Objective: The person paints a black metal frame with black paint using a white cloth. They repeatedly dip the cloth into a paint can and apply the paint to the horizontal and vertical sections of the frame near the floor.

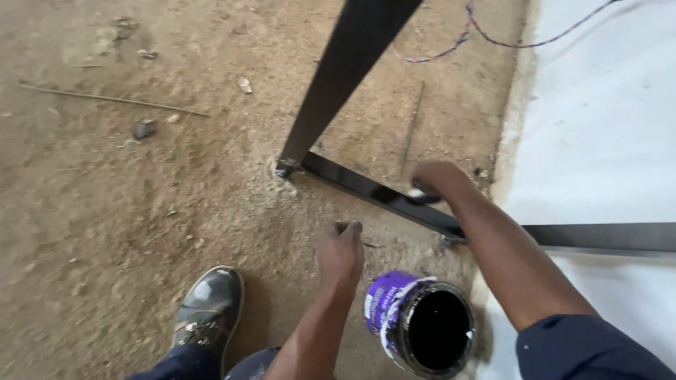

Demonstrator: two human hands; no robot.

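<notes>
My right hand (438,179) is closed around a paintbrush (421,198) whose tip rests on the low black metal bar (366,188) lying across the dirt floor. An upright black metal post (345,70) meets that bar at a corner joint (287,167). My left hand (341,252) hovers just above the ground in a loose fist, nothing visible in it. An open purple paint can (421,322) with black paint inside stands between my arms, close to my left wrist.
The dirt floor (105,211) carries small stones and a thin stick (113,99). A white wall surface (605,127) lies to the right, with a purple wire (493,39) near it. My shoe (210,309) is at lower left.
</notes>
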